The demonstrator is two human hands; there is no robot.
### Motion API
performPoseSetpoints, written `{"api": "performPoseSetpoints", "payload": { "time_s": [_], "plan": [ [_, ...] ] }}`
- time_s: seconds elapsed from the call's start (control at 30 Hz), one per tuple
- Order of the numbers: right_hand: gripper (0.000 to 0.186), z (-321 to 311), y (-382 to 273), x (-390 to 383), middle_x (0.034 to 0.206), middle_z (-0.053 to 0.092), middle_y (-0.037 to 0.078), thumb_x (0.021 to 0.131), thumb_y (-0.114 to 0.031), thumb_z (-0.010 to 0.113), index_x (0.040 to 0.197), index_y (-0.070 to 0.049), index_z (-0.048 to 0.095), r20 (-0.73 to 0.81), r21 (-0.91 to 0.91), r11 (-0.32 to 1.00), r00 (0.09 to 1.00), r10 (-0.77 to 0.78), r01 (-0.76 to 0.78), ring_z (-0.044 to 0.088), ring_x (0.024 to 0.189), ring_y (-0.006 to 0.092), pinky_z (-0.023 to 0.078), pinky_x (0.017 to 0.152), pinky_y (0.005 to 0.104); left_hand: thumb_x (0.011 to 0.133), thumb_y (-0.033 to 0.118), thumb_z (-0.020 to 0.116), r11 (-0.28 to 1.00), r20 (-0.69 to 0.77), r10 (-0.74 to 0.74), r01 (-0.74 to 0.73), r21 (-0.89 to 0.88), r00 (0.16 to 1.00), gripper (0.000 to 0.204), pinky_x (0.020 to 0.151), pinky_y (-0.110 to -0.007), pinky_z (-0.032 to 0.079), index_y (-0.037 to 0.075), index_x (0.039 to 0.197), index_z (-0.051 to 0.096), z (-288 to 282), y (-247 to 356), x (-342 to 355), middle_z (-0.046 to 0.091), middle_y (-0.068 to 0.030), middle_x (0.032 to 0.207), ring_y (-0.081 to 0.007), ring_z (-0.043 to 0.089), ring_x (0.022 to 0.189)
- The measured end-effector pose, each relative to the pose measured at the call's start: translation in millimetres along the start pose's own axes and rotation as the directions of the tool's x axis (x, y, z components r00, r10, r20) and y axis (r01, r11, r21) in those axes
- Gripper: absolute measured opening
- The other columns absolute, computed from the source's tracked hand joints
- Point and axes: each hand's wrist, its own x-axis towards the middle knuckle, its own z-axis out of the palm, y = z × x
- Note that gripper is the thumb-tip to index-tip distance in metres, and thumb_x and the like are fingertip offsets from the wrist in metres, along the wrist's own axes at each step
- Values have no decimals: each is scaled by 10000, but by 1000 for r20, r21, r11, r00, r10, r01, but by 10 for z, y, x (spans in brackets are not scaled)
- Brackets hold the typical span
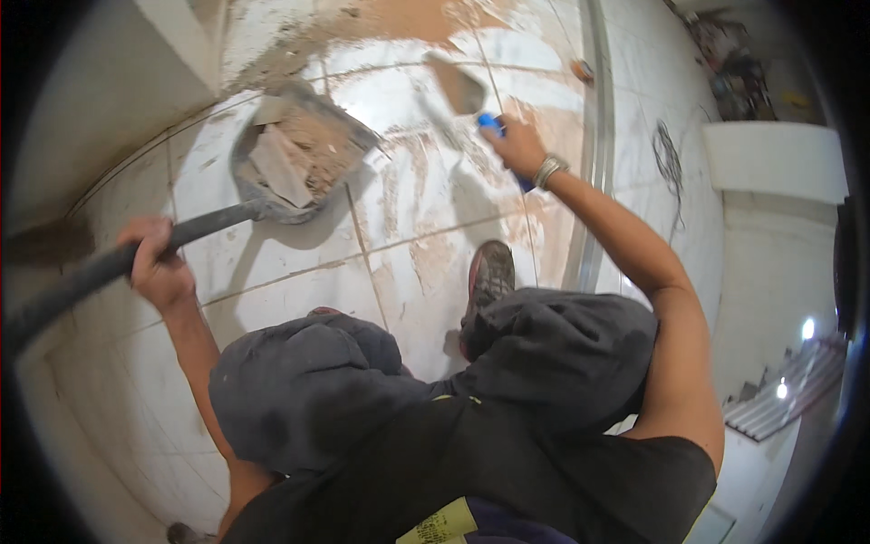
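Note:
My left hand (161, 263) is closed around the dark handle of a long-handled dustpan (283, 214). The pan holds brown dirt (319, 145) and a flat, pale broken piece (281, 168). In my right hand (520, 147), closed around its blue handle, is a trowel (456, 86); the metal blade points up and left, over the tiles. Between the dustpan and the trowel, the white tiled floor (412, 295) shows streaks of brown dust. I cannot tell whether the blade touches the floor.
Loose brown dirt (362, 27) is spread at the far side. A metal track (591, 136) runs along the floor at right, with a tangled dark cable (669, 163) beyond it. A pale wall (100, 91) stands at left. My shoe (491, 269) is below the trowel.

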Motion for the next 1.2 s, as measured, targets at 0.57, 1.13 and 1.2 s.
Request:
{"api": "performPoseSetpoints", "payload": {
  "time_s": [0.57, 1.13, 1.2],
  "plan": [
    [131, -190, 1604, -326, 562, 501, 23, 816, -192, 604, 729, -116, 543, 60, 414, 720, 806, 589, -557, 488, 411, 169, 424, 378, 339, 673, 67, 651, 924, -161, 19, 44, 380, 987, 52, 570, -279, 417, 80, 698, 607, -46, 328, 418, 553, 20, 645, -118, 508, 588],
    [368, -485, -5, 74, 656, 634, 187, 758, -297, 724, 815, 39, 584, 165, -247, 957, 980, -111, 150, 674, 605, 315, 553, 586, 440, 912, 145, 525, 948, -173, -185, 222, 227, 967, 279, 834, -315, 512, 58, 1152, 638, -2262, 275, 1962, 612, -62, 896, -166, 613, 876],
    [387, -548, -338, -17, 705, 657, 204, 747, -326, 737, 831, 30, 614, 217, -302, 933, 967, -132, 196, 689, 685, 336, 555, 651, 444, 943, 187, 527, 673, -327, 20, 229, 703, 945, 245, 816, -318, 511, 59, 1095, 669, -3638, 264, 2444, 631, -95, 879, -180, 622, 876]
  ]
}}
